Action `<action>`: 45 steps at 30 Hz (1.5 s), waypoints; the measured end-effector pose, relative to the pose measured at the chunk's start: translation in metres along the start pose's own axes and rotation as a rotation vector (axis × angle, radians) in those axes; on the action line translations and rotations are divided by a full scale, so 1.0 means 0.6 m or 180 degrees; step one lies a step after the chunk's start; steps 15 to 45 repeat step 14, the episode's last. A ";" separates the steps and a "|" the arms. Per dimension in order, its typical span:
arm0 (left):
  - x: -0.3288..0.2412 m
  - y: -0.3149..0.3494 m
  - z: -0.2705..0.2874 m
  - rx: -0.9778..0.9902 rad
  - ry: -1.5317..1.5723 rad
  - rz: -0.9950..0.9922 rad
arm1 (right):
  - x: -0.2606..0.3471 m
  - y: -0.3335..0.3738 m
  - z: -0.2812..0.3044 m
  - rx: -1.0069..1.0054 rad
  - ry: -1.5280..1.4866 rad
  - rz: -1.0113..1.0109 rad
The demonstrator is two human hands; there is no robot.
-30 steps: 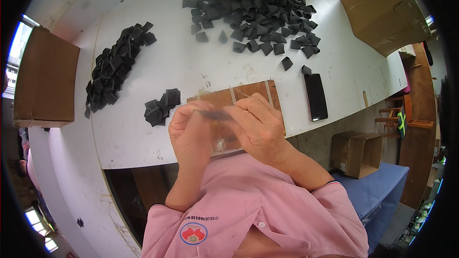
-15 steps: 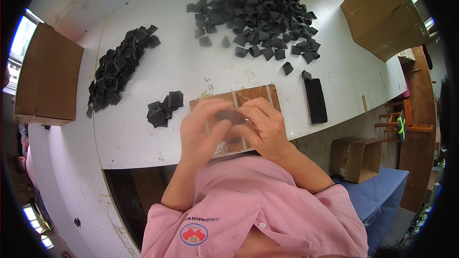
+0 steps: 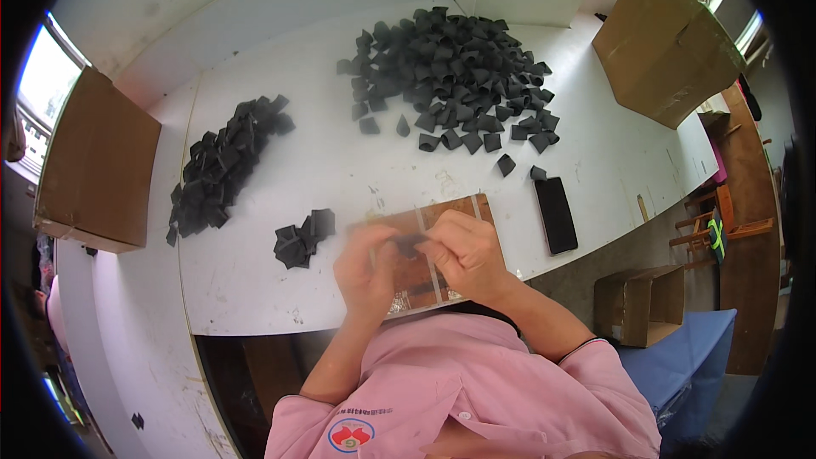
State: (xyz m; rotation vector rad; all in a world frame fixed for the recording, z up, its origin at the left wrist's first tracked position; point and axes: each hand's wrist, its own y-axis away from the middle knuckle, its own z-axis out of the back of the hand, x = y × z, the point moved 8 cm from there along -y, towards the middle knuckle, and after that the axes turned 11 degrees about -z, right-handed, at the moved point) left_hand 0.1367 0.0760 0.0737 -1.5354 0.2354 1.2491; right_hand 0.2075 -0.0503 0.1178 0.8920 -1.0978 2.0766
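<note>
Over a brown wooden board [image 3: 463, 212] with pale strips, my left hand [image 3: 367, 270] and my right hand [image 3: 469, 257] meet. Between their fingertips they pinch a small black piece [image 3: 410, 245], partly hidden and hazy. Both hands are closed, thumbs against fingers. Left of my left hand lies a small cluster of flat black pieces [image 3: 303, 238] on the white table. Farther left is a longer heap of similar flat black pieces [image 3: 225, 166]. Beyond the board spreads a big pile of dark, open-ended, tube-like pieces [image 3: 459, 76].
A black phone [image 3: 556, 215] lies right of the board, a loose dark piece [image 3: 538, 173] at its top. Cardboard boxes stand at the left [image 3: 98, 161] and far right [image 3: 667, 42] of the white table [image 3: 340, 161]. Another open carton [image 3: 637, 306] sits lower right beside a blue cover [image 3: 688, 365].
The view has tilted, so the table sits lower in the picture. My fingers have shifted around the black piece, and my right hand's fingers are more tightly curled.
</note>
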 end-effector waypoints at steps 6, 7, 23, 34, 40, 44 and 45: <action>0.140 0.079 0.042 -0.0390 0.0168 0.1034 | -0.076 -0.109 0.091 -0.0047 -0.0670 -0.1346; 0.175 0.101 0.042 -0.0192 -0.0136 0.1151 | -0.059 -0.105 0.099 0.0035 -0.0881 -0.1271; 0.255 0.194 0.096 -0.0622 -0.0624 0.1659 | 0.214 -0.041 0.071 0.1541 -0.3597 -0.0122; 0.255 0.194 0.096 -0.0622 -0.0624 0.1659 | 0.214 -0.041 0.071 0.1541 -0.3597 -0.0122; 0.255 0.194 0.096 -0.0622 -0.0624 0.1659 | 0.214 -0.041 0.071 0.1541 -0.3597 -0.0122; 0.255 0.194 0.096 -0.0622 -0.0624 0.1659 | 0.214 -0.041 0.071 0.1541 -0.3597 -0.0122; 0.255 0.194 0.096 -0.0622 -0.0624 0.1659 | 0.214 -0.041 0.071 0.1541 -0.3597 -0.0122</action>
